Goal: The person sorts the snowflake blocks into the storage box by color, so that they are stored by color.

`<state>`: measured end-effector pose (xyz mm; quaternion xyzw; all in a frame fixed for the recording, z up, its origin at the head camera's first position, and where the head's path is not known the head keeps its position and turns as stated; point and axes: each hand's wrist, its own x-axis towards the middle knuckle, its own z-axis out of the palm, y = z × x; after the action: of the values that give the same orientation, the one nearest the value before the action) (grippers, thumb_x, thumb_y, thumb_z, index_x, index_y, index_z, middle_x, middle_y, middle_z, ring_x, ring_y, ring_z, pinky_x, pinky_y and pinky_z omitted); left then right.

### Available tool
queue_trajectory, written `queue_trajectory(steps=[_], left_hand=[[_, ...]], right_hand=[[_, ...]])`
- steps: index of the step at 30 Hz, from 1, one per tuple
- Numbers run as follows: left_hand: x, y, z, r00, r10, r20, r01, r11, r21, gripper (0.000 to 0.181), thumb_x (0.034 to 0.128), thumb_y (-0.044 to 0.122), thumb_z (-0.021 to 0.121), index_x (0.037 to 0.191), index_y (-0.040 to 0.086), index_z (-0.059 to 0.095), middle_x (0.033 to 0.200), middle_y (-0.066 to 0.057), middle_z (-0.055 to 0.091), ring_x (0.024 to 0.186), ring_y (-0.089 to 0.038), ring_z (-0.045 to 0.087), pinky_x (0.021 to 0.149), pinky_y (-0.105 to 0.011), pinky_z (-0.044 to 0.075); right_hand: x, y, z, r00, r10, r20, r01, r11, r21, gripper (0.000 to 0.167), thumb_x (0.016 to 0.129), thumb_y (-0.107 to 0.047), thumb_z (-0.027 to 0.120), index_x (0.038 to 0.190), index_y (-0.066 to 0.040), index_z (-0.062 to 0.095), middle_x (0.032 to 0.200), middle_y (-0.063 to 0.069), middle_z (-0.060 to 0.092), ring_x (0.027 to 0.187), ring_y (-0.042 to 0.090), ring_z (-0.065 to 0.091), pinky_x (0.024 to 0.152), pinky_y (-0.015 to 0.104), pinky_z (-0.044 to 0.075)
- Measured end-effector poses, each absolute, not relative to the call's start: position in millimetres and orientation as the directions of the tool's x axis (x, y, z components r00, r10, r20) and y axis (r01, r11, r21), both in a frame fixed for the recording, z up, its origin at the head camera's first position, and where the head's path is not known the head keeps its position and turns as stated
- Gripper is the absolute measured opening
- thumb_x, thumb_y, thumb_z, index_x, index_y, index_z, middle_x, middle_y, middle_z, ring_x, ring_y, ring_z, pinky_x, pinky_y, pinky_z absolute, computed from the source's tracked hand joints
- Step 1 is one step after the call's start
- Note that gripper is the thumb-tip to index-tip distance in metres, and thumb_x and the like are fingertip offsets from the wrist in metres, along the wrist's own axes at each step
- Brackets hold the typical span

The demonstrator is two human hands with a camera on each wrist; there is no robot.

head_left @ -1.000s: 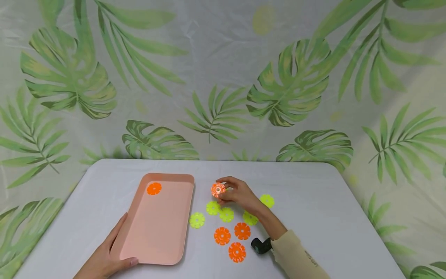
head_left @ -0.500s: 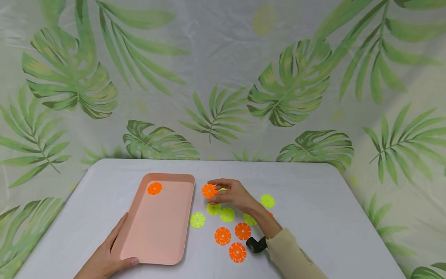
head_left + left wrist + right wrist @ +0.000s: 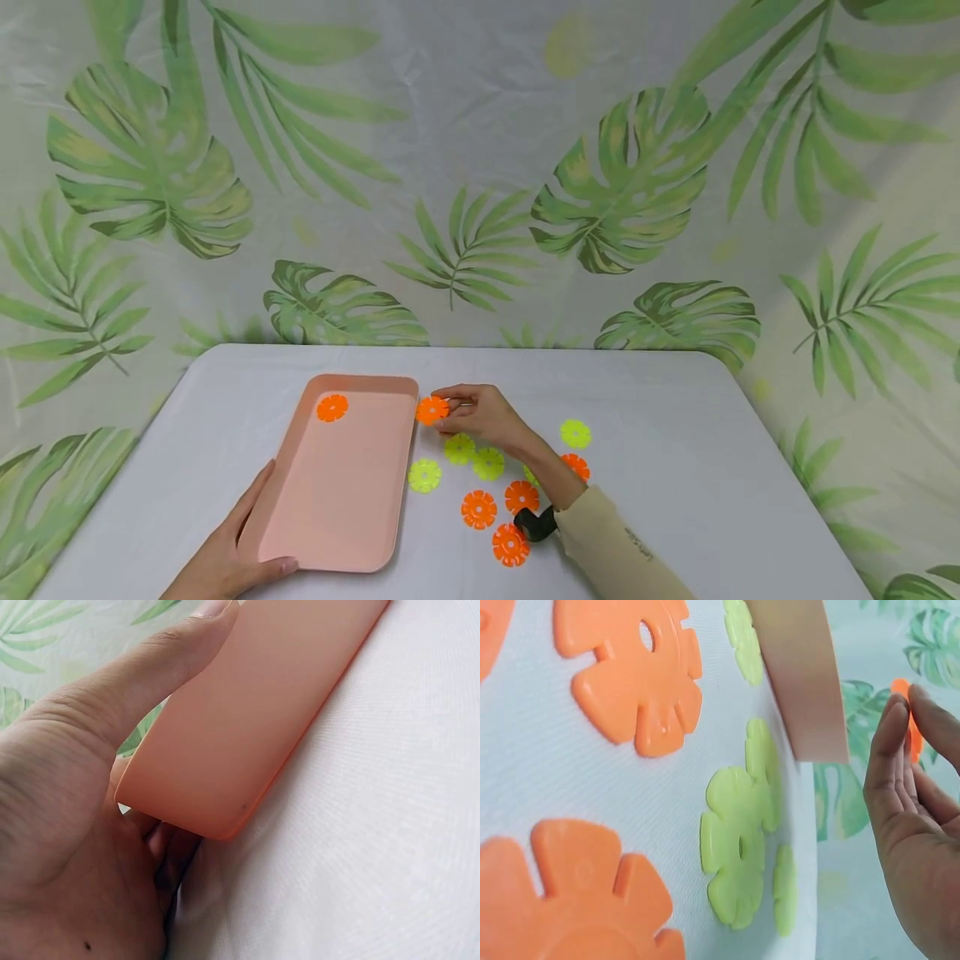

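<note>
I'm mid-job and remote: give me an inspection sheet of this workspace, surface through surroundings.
Surface: rectangular table under white woven cloth.
Job's things: pink rectangular tray, one flat orange notched plastic disc in its far left corner; loose orange discs and loose yellow-green notched discs right of it.
Clutter: black rounded object by the beige right sleeve; attachment unclear.
Hands: left hand grips the tray's near left corner; right hand pinches another orange disc by the tray's right rim.
Cables: nothing seen.
Surroundings: pale backdrop printed with green leaves.

The tray (image 3: 330, 483) is pink, the table (image 3: 675, 500) white. Discs (image 3: 472, 505) are orange or lime. Green leaves (image 3: 641, 167) pattern the pale backdrop (image 3: 480, 125).
</note>
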<state>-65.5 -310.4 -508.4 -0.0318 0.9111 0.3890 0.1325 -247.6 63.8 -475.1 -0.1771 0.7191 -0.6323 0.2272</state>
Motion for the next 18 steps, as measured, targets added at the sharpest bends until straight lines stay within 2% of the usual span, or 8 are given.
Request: queue_trajectory(steps=[3, 5, 9, 13, 18], left_hand=[[-65, -311, -509, -0.959, 0.043, -0.280, -0.171, 0.700, 0.693, 0.124, 0.0864, 0.043, 0.083, 0.164, 0.046, -0.014, 0.176, -0.016, 0.013, 0.142, -0.023, 0.039, 0.103, -0.048, 0.047], [-65, -312, -509, -0.960, 0.042, -0.275, -0.167, 0.706, 0.688, 0.123, 0.0865, 0.043, 0.083, 0.164, 0.047, -0.013, 0.175, -0.014, 0.014, 0.138, -0.012, 0.039, 0.100, -0.041, 0.048], [-65, -313, -511, -0.967, 0.050, -0.249, -0.143, 0.701, 0.698, 0.122, 0.0864, 0.042, 0.083, 0.165, 0.046, -0.011, 0.175, -0.016, 0.017, 0.132, 0.006, 0.035, 0.098, -0.039, 0.048], [-64, -314, -511, -0.970, 0.047, -0.239, -0.139, 0.702, 0.699, 0.122, 0.0863, 0.042, 0.084, 0.165, 0.047, -0.010, 0.175, -0.014, 0.017, 0.121, 0.022, 0.027, 0.095, -0.033, 0.048], [-63, -313, -510, -0.974, 0.050, -0.221, -0.126, 0.691, 0.711, 0.121, 0.0860, 0.040, 0.084, 0.165, 0.047, -0.007, 0.175, -0.012, 0.017, 0.118, 0.028, 0.023, 0.091, -0.023, 0.046]], right_hand=[[-248, 58, -476, -0.834, -0.546, -0.080, 0.009, 0.131, -0.991, 0.046, 0.089, -0.008, 0.082, 0.133, -0.008, 0.070, 0.100, 0.003, 0.067, 0.086, 0.018, 0.076, 0.088, 0.045, 0.063], [-249, 55, -476, -0.835, -0.548, -0.054, -0.023, 0.132, -0.991, 0.045, 0.090, -0.008, 0.081, 0.133, -0.006, 0.070, 0.101, 0.006, 0.069, 0.084, 0.015, 0.074, 0.086, 0.044, 0.063], [-250, 47, -478, -0.841, -0.541, 0.013, -0.133, 0.184, -0.974, 0.042, 0.091, -0.010, 0.081, 0.131, -0.006, 0.071, 0.106, 0.012, 0.073, 0.082, 0.010, 0.069, 0.076, 0.033, 0.062], [-250, 38, -480, -0.854, -0.517, 0.059, -0.212, 0.242, -0.947, 0.041, 0.091, -0.015, 0.082, 0.129, -0.006, 0.072, 0.112, 0.015, 0.073, 0.087, 0.012, 0.066, 0.071, 0.022, 0.056], [-250, 29, -482, -0.868, -0.490, 0.077, -0.229, 0.259, -0.938, 0.042, 0.090, -0.018, 0.083, 0.128, -0.005, 0.071, 0.110, 0.016, 0.074, 0.092, 0.016, 0.065, 0.071, 0.019, 0.054]])
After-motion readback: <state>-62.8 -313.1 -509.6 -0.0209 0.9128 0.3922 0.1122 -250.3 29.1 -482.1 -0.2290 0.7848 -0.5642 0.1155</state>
